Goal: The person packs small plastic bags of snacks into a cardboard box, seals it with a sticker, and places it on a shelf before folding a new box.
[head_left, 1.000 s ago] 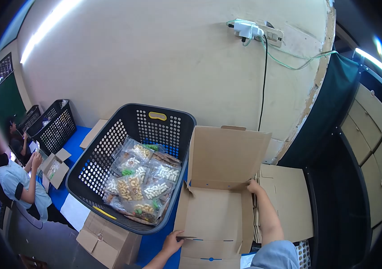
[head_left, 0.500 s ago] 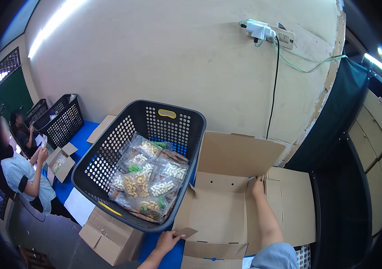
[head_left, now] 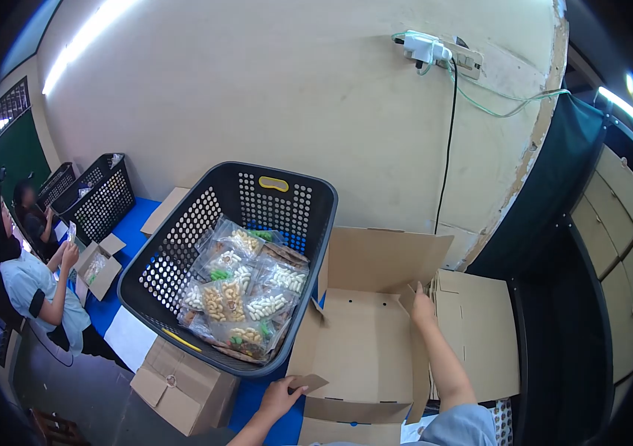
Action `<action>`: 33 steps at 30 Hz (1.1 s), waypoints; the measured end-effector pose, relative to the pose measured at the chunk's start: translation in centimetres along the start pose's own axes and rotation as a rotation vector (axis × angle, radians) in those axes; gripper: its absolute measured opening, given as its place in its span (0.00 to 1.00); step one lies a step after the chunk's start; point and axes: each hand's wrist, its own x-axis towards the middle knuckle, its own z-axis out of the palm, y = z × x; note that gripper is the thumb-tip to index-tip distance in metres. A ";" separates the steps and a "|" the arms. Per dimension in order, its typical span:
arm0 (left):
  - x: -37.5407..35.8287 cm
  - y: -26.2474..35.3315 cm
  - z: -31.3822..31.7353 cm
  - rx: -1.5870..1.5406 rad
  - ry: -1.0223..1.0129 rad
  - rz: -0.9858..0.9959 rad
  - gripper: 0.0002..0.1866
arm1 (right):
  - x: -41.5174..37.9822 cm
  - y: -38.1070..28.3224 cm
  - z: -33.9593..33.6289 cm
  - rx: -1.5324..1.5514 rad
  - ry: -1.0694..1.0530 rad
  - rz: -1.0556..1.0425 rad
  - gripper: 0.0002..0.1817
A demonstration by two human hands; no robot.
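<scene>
A partly folded cardboard box (head_left: 361,346) lies in front of me, its inside facing up and its back panel (head_left: 387,256) standing raised. At the near left corner my left hand (head_left: 279,399) is closed on a small side flap (head_left: 310,383) of the box, the thumb lying along it. Over at the far right corner, my right hand (head_left: 422,306) has its fingers closed around another small flap (head_left: 407,296). The fingertips there are partly hidden by cardboard. A black plastic basket (head_left: 316,193) touches or nearly touches the box's left side; it holds clear bags of small white, tan and green pieces (head_left: 250,286).
Flat cardboard boxes (head_left: 480,334) are stacked on the right. A closed carton (head_left: 183,383) stands below the basket. On the left, two people (head_left: 41,286) work along the blue table (head_left: 136,230) near more baskets (head_left: 97,201). A black cable (head_left: 446,149) hangs down the wall.
The back panel and right side of the box have swung further inward and up. My right hand has moved slightly left and up with its flap; my left hand stays nearly put.
</scene>
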 end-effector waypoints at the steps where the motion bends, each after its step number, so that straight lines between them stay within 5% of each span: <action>1: 0.0 0.3 0.1 -0.008 -0.008 0.028 0.22 | 0.2 0.6 1.0 0.045 0.095 -0.037 0.29; 3: 0.0 0.2 0.3 -0.018 -0.018 0.059 0.21 | 0.0 1.2 1.4 0.088 0.192 -0.071 0.29; 6: 0.5 -0.9 1.6 -0.064 -0.081 0.110 0.26 | -0.6 1.1 1.5 0.147 -0.005 -0.177 0.29; 8: 0.5 -1.3 3.1 -0.020 0.045 0.153 0.36 | -0.7 2.2 4.8 0.372 0.192 -0.337 0.29; 12: 0.4 -1.1 5.1 -0.014 0.062 0.240 0.44 | -5.0 2.9 5.9 0.519 -0.024 -0.061 0.45; 15: -0.1 -0.7 6.3 -0.068 -0.120 0.119 0.47 | -11.1 2.2 5.0 0.724 -0.064 -0.065 0.48; 21: 0.1 -2.5 9.4 0.076 -0.069 0.159 0.51 | -22.4 4.1 8.1 0.644 0.037 0.003 0.42; 23: 0.2 -2.8 9.6 -0.020 0.061 0.188 0.52 | -25.9 4.7 8.1 0.664 -0.024 0.133 0.36; 30: -1.3 -2.8 9.4 -0.091 0.034 0.195 0.53 | -33.8 5.8 7.5 0.726 -0.094 0.234 0.29; 33: -2.8 -2.8 9.6 -0.062 0.011 0.226 0.53 | -36.1 7.2 9.4 0.355 -0.162 0.164 0.30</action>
